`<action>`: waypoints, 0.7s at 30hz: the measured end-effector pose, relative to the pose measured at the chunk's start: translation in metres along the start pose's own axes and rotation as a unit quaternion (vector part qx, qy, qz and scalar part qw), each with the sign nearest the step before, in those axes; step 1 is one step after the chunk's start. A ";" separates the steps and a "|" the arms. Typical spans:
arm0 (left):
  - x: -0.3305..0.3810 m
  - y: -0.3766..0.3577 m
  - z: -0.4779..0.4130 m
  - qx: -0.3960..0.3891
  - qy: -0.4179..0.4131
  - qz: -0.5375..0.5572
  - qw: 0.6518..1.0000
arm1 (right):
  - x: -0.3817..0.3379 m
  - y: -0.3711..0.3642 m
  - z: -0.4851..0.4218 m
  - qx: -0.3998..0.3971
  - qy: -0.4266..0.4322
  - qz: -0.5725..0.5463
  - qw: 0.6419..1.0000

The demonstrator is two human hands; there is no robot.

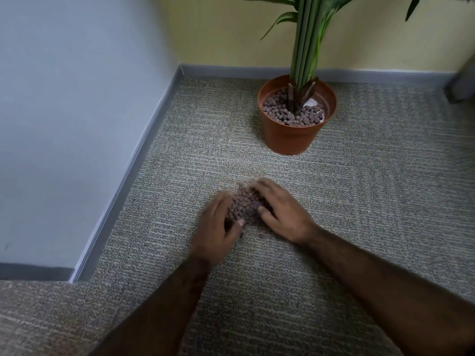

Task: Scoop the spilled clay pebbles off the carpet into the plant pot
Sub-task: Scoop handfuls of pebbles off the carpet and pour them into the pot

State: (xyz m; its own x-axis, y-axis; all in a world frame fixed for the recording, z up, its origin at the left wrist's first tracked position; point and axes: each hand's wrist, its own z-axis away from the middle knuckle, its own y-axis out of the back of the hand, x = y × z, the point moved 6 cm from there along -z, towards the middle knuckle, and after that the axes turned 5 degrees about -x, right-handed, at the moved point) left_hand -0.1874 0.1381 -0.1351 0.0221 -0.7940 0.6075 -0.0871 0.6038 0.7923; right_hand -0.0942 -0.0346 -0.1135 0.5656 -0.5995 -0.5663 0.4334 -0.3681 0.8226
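Observation:
A heap of brownish clay pebbles (pixel 245 205) lies on the grey carpet (pixel 359 201) in the middle of the view. My left hand (pixel 217 229) cups the heap's left side and my right hand (pixel 281 211) cups its right side, fingers curved around the pebbles and resting on them. The heap is pressed together between both palms. Farther back and to the right stands a terracotta plant pot (pixel 290 136), partly filled with the same pebbles, with green stems (pixel 305 47) rising from it. The pot is well apart from my hands.
A grey-blue wall (pixel 77 111) with a grey skirting board (pixel 133 176) runs along the left. A yellow wall (pixel 231 29) closes the back. A dark object (pixel 462 83) stands at the far right edge. Carpet stretches around the pot and hands.

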 end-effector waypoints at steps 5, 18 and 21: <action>-0.006 -0.011 0.017 -0.069 -0.006 -0.186 0.980 | 0.029 -0.020 0.042 -0.089 0.030 0.172 0.980; 0.006 -0.023 -0.027 -0.076 -0.037 -0.168 0.982 | 0.002 -0.032 -0.001 -0.091 0.040 0.169 0.981; 0.010 -0.020 -0.034 -0.050 -0.028 -0.178 0.982 | -0.007 -0.033 -0.010 -0.077 0.038 0.171 0.982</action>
State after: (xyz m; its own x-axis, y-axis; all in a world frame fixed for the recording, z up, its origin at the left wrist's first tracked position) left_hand -0.1519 0.1203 -0.1427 -0.0221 -0.9572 0.2886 0.0151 0.2883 0.9574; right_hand -0.1057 -0.0111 -0.1376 0.7446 -0.6122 -0.2661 0.3067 -0.0403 0.9510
